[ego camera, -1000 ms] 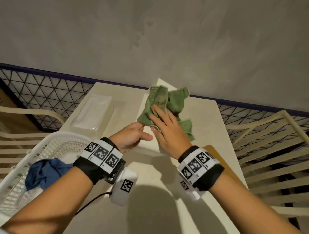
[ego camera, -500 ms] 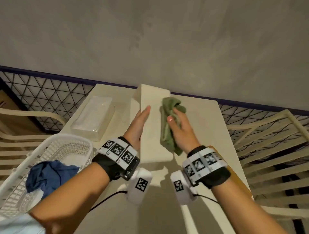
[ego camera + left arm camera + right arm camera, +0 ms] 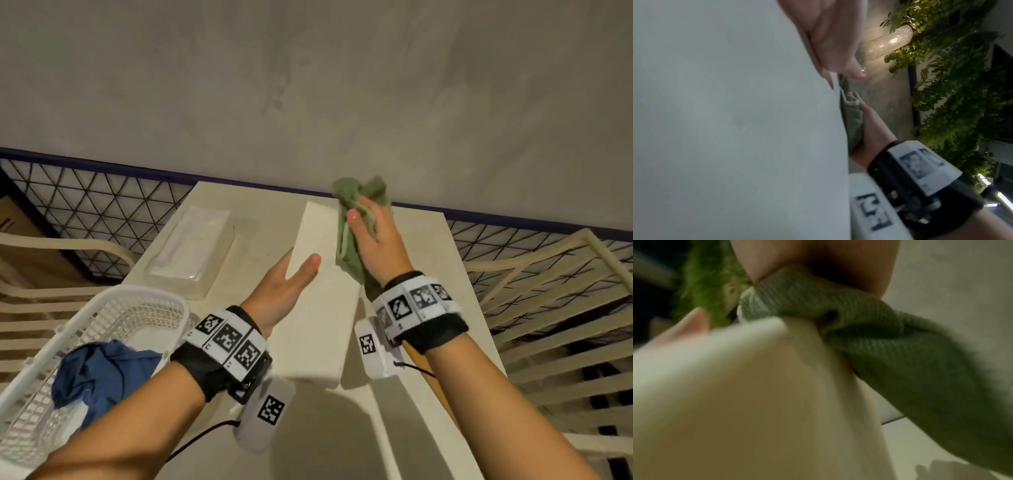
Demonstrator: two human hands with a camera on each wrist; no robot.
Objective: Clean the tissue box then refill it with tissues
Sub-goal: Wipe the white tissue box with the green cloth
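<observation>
On the cream surface (image 3: pixel 428 260), left of the tissue box (image 3: pixel 315 308), a white basket (image 3: pixel 113 308) holds blue cloth (image 3: pixel 102 373). The left hand (image 3: pixel 284 291) braces the box, grip flat and straight; the right hand (image 3: pixel 376 246), its grip curled round a green cloth (image 3: pixel 349 246), presses it against the box's right side.

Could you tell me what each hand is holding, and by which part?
Right hand presses bunched green cloth against tissue box; left hand steadies its left side, flat.

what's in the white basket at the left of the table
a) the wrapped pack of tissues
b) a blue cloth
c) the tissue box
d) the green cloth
b: a crumpled blue cloth lies inside the white basket, while the right hand presses the green cloth against the tissue box, and the wrapped tissue pack lies on the table.
</observation>
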